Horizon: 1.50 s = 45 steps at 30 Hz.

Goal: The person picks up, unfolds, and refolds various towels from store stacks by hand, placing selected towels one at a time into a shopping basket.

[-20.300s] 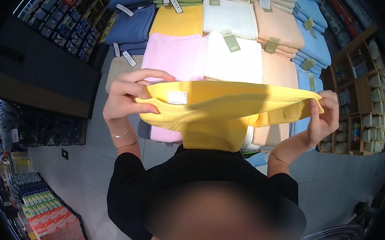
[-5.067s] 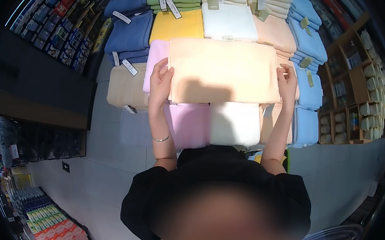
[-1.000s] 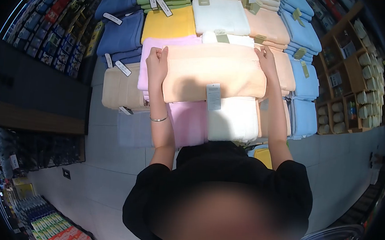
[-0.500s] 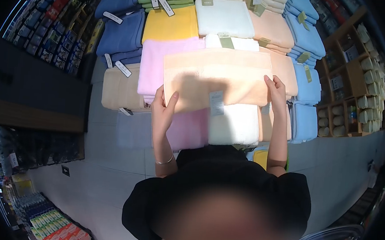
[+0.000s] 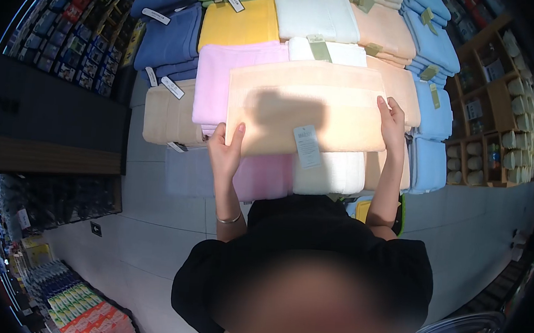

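A folded peach towel (image 5: 344,125) is held up by its two ends, with a shadow across its middle. My left hand (image 5: 225,148) grips its lower left corner, thumb on the front. On the other end, my right hand (image 5: 392,122) pinches the edge with the fingers behind, partly hidden. A white paper tag (image 5: 306,147) hangs from the towel's lower edge. Behind it lie a pink towel (image 5: 223,80) and a peach towel stack (image 5: 402,92). Below the held towel are a white towel (image 5: 331,173) and a darker pink towel (image 5: 263,175).
Navy towels (image 5: 168,33), a yellow towel (image 5: 239,28) and a beige towel (image 5: 171,113) are stacked to the left. Light blue towels (image 5: 428,162) line the right. Wooden shelves (image 5: 484,113) stand further right, a dark cabinet (image 5: 48,102) at left. Grey tiled floor (image 5: 152,220) shows nearer me.
The peach towel is stretched wider and flatter, its right end moved slightly to the right with my right hand. Its tag tilts more. Both hands keep their hold.
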{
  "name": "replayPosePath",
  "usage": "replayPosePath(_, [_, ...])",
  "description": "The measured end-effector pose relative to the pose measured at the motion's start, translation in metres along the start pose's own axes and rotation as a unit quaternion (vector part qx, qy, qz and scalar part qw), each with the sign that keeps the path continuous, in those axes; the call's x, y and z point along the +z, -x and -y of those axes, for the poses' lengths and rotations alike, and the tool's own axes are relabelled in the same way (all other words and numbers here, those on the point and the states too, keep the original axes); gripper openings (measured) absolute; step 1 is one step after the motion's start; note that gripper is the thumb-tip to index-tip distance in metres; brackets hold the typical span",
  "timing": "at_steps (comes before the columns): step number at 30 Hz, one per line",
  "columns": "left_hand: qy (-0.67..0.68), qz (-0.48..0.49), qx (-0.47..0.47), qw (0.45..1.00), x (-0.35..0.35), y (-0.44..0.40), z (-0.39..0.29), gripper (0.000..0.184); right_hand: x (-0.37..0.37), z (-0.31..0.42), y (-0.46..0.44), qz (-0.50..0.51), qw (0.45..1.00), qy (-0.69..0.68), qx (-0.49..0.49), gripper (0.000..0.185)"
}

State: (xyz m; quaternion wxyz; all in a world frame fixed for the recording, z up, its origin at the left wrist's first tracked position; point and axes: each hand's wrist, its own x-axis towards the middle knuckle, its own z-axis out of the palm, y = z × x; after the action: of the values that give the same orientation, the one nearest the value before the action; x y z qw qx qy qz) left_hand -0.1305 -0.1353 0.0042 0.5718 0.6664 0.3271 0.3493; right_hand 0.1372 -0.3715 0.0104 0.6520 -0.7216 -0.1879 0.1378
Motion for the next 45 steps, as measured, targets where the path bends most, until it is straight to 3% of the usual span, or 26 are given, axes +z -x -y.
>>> replayPosePath(3, [0.03, 0.056, -0.148, 0.987, 0.0, 0.009, -0.019, 0.027, 0.001, 0.011, 0.008, 0.007, 0.997, -0.045, 0.063, 0.023])
replayPosePath(6, [0.108, 0.046, -0.085, 0.989, 0.001, 0.008, 0.002, 0.029, -0.002, 0.015, 0.02, 0.057, 0.987, -0.116, 0.095, 0.03])
replayPosePath(10, [0.287, 0.082, -0.146, 0.943, -0.001, 0.004, 0.015, 0.029, -0.013, -0.007, 0.026, 0.117, 0.985, -0.112, 0.067, 0.039])
replayPosePath(15, [0.377, 0.104, -0.124, 0.912, 0.0, 0.002, 0.008, 0.032, -0.004, 0.0, 0.033, 0.066, 0.974, -0.207, 0.066, 0.038])
replayPosePath(28, [0.37, 0.117, -0.116, 0.914, -0.006, 0.003, 0.021, 0.031, -0.003, 0.003, 0.033, 0.035, 0.975, -0.216, 0.043, 0.029])
replayPosePath(37, [0.366, 0.12, -0.115, 0.916, -0.008, 0.005, 0.019, 0.03, -0.006, 0.005, 0.035, 0.044, 0.98, -0.187, 0.051, 0.036])
replayPosePath(45, [0.353, 0.083, -0.096, 0.927, -0.005, 0.01, 0.013, 0.025, -0.008, 0.003, 0.036, 0.025, 0.977, -0.207, 0.05, 0.024])
